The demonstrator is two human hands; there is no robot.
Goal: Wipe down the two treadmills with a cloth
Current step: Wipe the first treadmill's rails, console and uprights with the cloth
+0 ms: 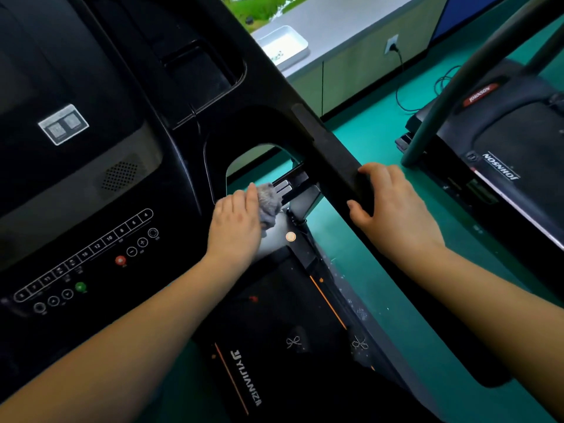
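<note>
The black console of the near treadmill fills the left, with its belt deck below. My left hand grips a grey cloth and presses it against the metal bars at the console's right edge. My right hand is wrapped around the black padded handrail that runs diagonally down to the right. A second treadmill with a grey handrail stands at the right.
Green floor lies between the two machines. A white tray rests on the window ledge at the top. A wall socket has a black cable trailing across the floor toward the second treadmill.
</note>
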